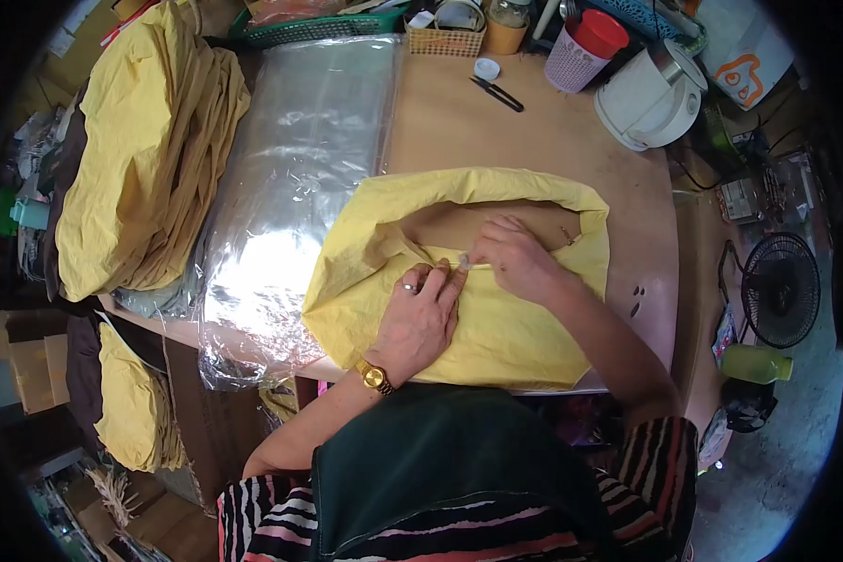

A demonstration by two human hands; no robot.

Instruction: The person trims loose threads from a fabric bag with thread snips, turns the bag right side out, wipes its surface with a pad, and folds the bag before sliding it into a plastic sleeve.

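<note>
Cloth piece (pixel 515 342) lies at the near edge of table (pixel 431 122); plastic sheets (pixel 300 140) left, cloth pile (pixel 126 140) farther left. Snips (pixel 497 95) lie behind cloth piece, kettle (pixel 639 108) sits back right. Fan (pixel 781 290) stands right of table.

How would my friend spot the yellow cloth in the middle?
Find the big tan table. At its near edge, just right of the shiny plastic, lies the yellow cloth. Unlike the yellow piles further left, it has the left hand and right hand on it.

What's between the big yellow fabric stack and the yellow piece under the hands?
Clear plastic sheeting lies between them on the table; the head view shows it.
</note>
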